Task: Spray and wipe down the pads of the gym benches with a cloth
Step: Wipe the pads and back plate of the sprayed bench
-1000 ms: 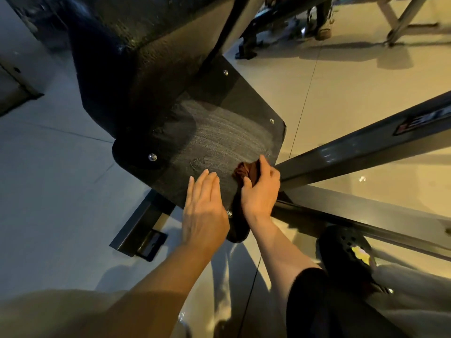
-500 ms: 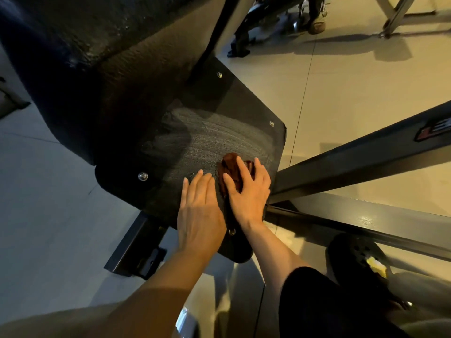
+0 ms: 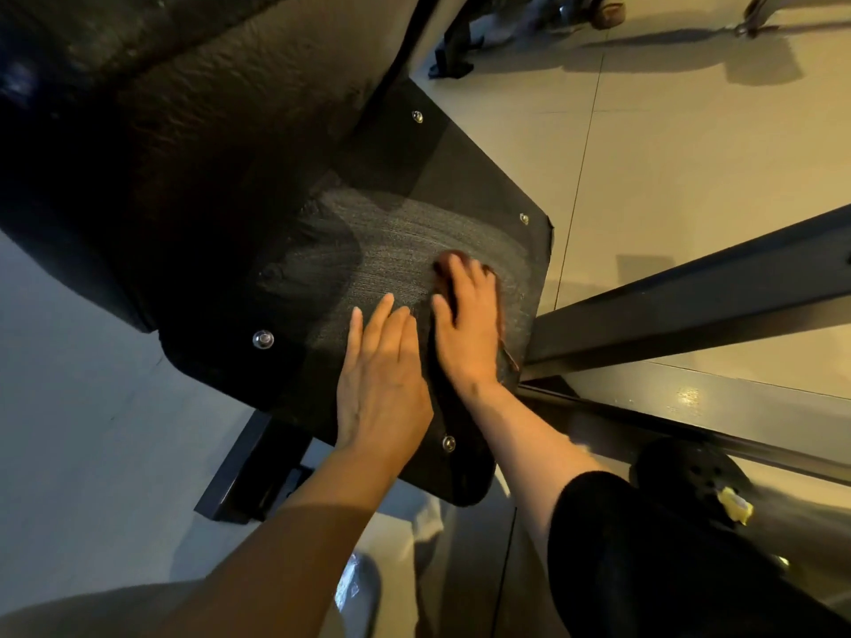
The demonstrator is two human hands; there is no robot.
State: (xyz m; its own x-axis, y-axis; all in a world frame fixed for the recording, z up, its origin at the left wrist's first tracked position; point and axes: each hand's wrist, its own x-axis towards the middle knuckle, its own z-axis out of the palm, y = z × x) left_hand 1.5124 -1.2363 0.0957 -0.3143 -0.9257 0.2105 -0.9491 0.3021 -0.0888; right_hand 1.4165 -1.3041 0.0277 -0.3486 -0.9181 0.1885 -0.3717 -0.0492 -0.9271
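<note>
Pressing a cloth [image 3: 449, 264] flat under spread fingers, right hand [image 3: 469, 324] faces unwiped pad [image 3: 391, 177] ahead and leftward, beside flat, empty left hand [image 3: 382, 375].

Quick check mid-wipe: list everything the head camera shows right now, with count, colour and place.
Bench pad: one, black, upper left.
Flat plate: one, black, centre, streaked from wiping.
Bolts: five visible, silver, along the plate's edges.
Cloth: one, dark red, under the right hand.
Frame bars: two, black, right.
Floor: light tiles, top right.
Shoe: one, black, lower right.
Left hand: flat on the plate.
Right hand: pressing the cloth on the plate.
</note>
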